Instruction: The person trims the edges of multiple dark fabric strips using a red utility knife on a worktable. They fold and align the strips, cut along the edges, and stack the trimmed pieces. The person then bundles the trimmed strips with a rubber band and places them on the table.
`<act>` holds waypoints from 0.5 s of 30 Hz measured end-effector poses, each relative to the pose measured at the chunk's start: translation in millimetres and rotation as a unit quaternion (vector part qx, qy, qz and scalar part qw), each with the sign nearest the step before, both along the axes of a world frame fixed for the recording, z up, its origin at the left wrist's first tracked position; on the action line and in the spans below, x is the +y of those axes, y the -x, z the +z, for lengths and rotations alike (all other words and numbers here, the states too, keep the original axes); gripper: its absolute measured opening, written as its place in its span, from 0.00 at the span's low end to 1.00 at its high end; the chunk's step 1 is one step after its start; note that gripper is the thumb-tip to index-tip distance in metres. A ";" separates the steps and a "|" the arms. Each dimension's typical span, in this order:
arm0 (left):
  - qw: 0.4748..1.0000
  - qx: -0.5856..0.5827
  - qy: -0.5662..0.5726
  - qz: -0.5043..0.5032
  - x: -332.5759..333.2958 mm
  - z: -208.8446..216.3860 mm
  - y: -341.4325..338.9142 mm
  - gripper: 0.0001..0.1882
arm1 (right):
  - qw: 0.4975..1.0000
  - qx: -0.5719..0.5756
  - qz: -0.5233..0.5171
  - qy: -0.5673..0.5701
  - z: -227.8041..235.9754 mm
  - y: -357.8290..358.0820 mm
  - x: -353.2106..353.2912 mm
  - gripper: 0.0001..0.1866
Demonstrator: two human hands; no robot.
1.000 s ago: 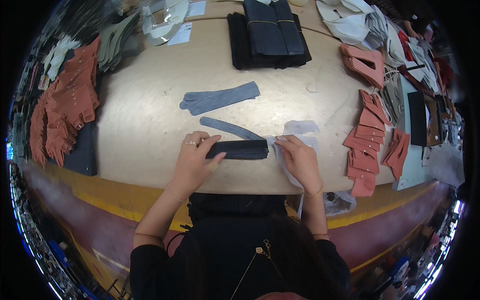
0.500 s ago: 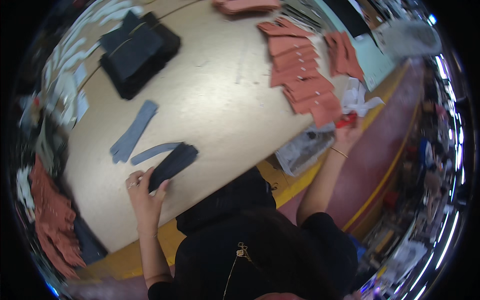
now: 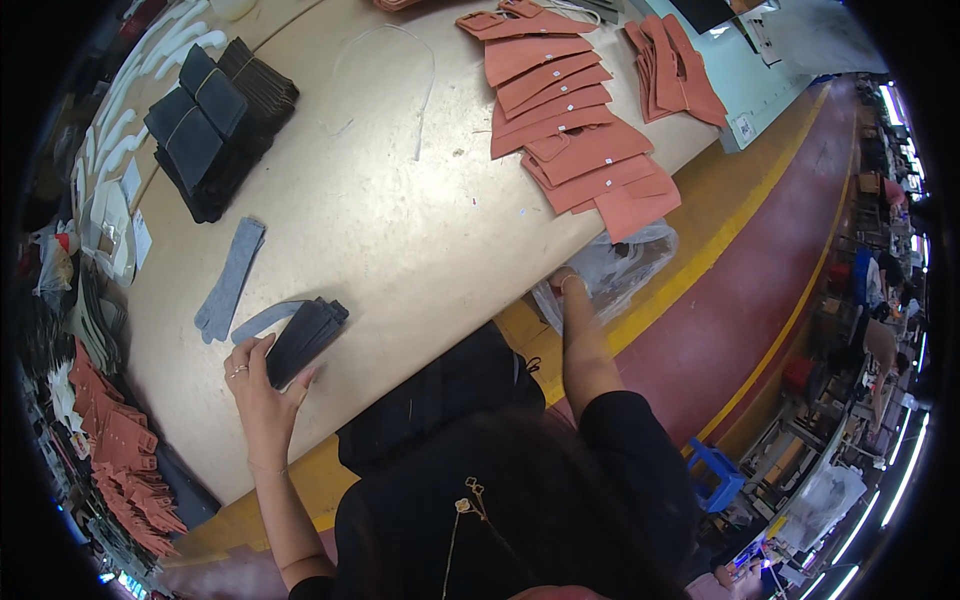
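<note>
Left grip (image 3: 264,402): closed on the near end of a dark strip bundle (image 3: 310,335), thumb along one side, fingers along the other; a ring on one finger. Left forearm rises from the lower edge, leaning slightly left, wrist close to straight. Bundle lies at left of centre in the frame, aslant on the tan desk (image 3: 400,235), far end toward upper right, its strips slightly fanned there.

Right grip (image 3: 562,279): right of centre, low at the desk's near edge, beside a clear plastic bag (image 3: 640,262); fingers mostly hidden, so whether open or closed cannot be told. Right arm bent, forearm pointing up the frame and a little left.

Adjoining items: one curved grey-blue strip (image 3: 262,318), just beside the bundle; one flat set of grey-blue strips (image 3: 232,280), farther left, lying apart from it.

Upper left: banded dark stack (image 3: 200,125); white curved pieces (image 3: 115,130) along the border.

Upper right: overlapping row of coral pieces (image 3: 560,105), with a smaller coral group (image 3: 675,75) to its right.

Lower left: further coral pieces (image 3: 118,440), heaped.
</note>
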State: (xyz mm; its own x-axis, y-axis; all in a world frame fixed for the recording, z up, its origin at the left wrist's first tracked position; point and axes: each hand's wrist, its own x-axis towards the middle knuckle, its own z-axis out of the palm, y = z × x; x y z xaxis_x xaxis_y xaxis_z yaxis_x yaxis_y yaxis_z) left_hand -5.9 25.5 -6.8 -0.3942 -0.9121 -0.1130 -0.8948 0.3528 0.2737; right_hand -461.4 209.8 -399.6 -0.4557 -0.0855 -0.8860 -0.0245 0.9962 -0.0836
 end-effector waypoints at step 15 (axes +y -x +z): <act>0.999 0.030 -0.009 -0.035 -5.7 -11.9 0.6 0.21 | 0.982 -0.093 -0.068 0.151 147.9 65.8 15.0 0.23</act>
State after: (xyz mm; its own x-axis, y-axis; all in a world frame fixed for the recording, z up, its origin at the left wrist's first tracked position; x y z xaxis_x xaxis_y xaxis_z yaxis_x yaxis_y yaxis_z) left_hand -6.5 19.8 -18.7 -0.4641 -0.8798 -0.1028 -0.8497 0.4094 0.3323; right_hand -527.2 224.7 -251.7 -0.3133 -0.3068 -0.8987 0.1514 0.9181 -0.3662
